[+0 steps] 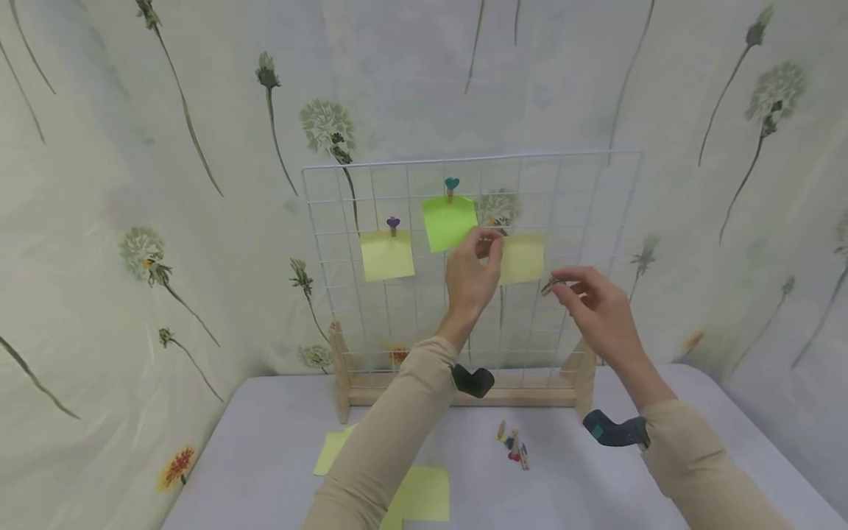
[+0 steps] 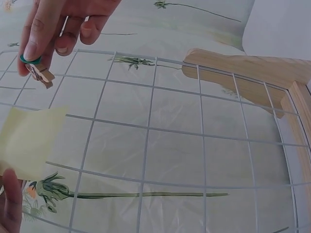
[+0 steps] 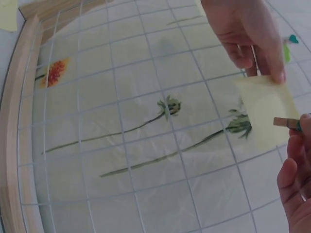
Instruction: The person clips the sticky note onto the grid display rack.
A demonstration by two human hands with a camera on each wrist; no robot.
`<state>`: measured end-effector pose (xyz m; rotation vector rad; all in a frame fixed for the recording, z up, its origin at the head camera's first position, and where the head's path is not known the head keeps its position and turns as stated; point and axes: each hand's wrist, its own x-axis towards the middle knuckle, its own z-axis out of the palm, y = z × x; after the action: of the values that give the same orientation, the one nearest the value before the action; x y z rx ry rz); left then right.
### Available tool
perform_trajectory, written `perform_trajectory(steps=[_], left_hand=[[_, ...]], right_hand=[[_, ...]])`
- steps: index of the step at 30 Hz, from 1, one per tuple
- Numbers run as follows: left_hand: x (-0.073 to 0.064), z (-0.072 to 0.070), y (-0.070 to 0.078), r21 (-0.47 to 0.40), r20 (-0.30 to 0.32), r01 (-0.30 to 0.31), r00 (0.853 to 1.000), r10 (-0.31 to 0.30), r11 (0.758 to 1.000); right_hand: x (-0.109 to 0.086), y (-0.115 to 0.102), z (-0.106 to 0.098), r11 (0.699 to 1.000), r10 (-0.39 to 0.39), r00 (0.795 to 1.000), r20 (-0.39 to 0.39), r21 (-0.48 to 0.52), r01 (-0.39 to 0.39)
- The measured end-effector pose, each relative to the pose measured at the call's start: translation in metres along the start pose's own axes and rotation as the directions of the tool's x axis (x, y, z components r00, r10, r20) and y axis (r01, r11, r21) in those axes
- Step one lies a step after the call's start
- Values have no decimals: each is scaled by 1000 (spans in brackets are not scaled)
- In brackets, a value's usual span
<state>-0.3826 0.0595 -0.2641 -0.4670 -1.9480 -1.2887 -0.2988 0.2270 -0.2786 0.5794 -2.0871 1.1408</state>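
My left hand (image 1: pixel 472 276) pinches a pale yellow sticky note (image 1: pixel 523 258) by its left edge, holding it up at the wire grid (image 1: pixel 576 199). To the right of that note, my right hand (image 1: pixel 599 309) holds a small wooden clothespin (image 2: pixel 43 74) between thumb and fingertips. A green piece shows on the clothespin, partly under the thumb. On the grid hang a bright green note (image 1: pixel 450 222) under a clothespin with a teal heart (image 1: pixel 452 184), and a yellow note (image 1: pixel 387 256) under one with a purple heart (image 1: pixel 393 222).
Wooden feet and a wooden bar (image 1: pixel 523 397) support the grid on a white table (image 1: pixel 265 442). Several clothespins (image 1: pixel 514 445) lie in front of it. Yellow notes (image 1: pixel 424 495) lie partly behind my left sleeve. A dandelion-patterned curtain (image 1: pixel 218 110) hangs behind.
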Motion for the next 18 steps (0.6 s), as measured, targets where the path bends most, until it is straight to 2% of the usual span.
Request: perform_trajectory(steps=[6, 13, 18], left_hand=[[0, -1, 2, 11, 17, 5, 1000, -5, 1000], [5, -2, 5, 14, 12, 7, 1000, -8, 1000], [4, -1, 7, 18, 6, 30, 1000, -30, 999]], right_hand=[[10, 6, -1, 999, -34, 999, -13, -25, 33], [23, 31, 4, 1000, -11, 1000, -22, 11, 11], [26, 34, 4, 1000, -8, 1000, -25, 17, 8]])
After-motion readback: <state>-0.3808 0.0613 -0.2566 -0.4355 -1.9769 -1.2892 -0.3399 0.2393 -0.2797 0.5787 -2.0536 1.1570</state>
